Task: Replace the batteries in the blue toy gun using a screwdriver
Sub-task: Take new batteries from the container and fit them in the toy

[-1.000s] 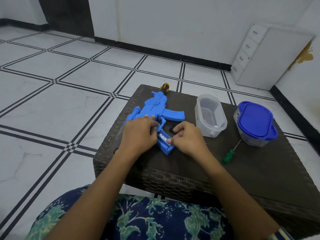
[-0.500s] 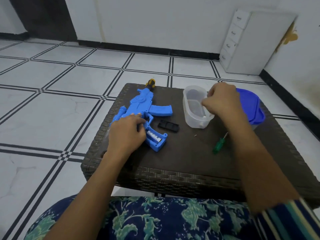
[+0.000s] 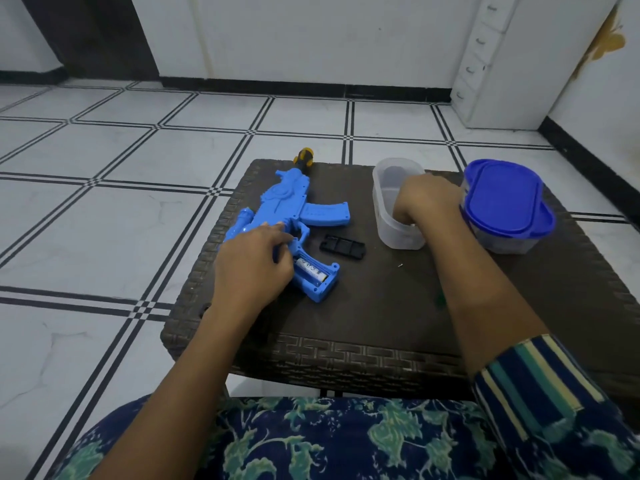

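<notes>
Wicker table (image 3: pixel 381 306) under both hands. Blue toy gun (image 3: pixel 294 206) lies flat beneath the left hand (image 3: pixel 251 268), fingers curled loosely on its grip; battery (image 3: pixel 311 270) sits in the open compartment. Right hand (image 3: pixel 427 202) dips into a clear tub (image 3: pixel 388 202), fingertips hidden, hold unclear. Blue-lidded tub (image 3: pixel 505 202) right of it. Black cover (image 3: pixel 343 247) between hands. Screwdriver (image 3: pixel 440 301) mostly hidden behind right forearm.

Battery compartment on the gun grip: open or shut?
Open. The black cover lies apart on the table beside the blue toy gun, and a battery shows in the grip's exposed bay.
</notes>
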A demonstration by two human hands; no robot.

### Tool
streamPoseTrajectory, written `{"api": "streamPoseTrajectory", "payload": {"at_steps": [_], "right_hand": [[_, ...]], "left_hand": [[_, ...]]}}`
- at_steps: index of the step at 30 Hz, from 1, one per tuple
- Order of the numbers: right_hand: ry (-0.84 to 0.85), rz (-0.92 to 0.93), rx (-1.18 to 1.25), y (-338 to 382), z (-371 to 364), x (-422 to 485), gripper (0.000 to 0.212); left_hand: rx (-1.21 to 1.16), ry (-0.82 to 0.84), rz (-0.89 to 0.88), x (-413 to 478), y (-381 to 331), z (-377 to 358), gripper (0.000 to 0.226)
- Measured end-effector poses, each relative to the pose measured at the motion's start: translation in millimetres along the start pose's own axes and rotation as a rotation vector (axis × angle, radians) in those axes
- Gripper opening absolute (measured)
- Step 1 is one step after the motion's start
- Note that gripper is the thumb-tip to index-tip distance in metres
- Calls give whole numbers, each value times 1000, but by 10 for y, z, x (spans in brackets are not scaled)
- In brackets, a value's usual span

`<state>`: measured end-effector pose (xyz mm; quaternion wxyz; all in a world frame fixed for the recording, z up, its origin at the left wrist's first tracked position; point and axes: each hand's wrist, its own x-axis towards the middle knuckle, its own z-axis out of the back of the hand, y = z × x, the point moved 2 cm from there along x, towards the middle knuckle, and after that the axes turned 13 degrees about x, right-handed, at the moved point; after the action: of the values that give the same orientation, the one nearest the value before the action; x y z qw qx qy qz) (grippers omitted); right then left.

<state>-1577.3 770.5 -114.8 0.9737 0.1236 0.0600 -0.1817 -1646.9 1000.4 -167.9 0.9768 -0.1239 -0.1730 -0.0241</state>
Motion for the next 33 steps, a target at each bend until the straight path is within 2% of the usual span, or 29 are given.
{"api": "streamPoseTrajectory", "payload": {"at_steps": [4,7,9,10,12,14,15,17,22,27,31,33], "right_hand": [[-14,14,77,-26,-22,7,36],[-235,103,245,-21,65,-52,32],[-393,223,457,37,192,-147,27],[-405,286,619,82,244,-234,27],[-246,390,1005,221,296,-472,27],[28,455,1172,379,129,-759,28],[124,472,1162,433,-30,-865,26],[203,501,1067,488,-357,-1007,23],[98,614,871,415,-616,-972,23],[6,833,613,476,-642,-1018,15],[32,823,546,501,-648,-961,12],[42,759,636,464,-650,-938,12]], "left_hand": [[-25,12,5,13,16,-1,26],[-29,30,0,25,25,-4,27],[-43,57,-5,49,39,-7,27],[-53,78,-10,63,48,-9,27],[-74,131,-14,103,85,4,27],[-95,176,-21,132,131,26,27],[-99,188,-30,140,151,27,27],[-109,203,-53,145,195,16,27],[-130,222,-89,155,245,-42,27],[-130,227,-98,171,258,-67,29],[-125,246,-85,196,294,-122,28],[-130,251,-74,203,303,-136,29]]}}
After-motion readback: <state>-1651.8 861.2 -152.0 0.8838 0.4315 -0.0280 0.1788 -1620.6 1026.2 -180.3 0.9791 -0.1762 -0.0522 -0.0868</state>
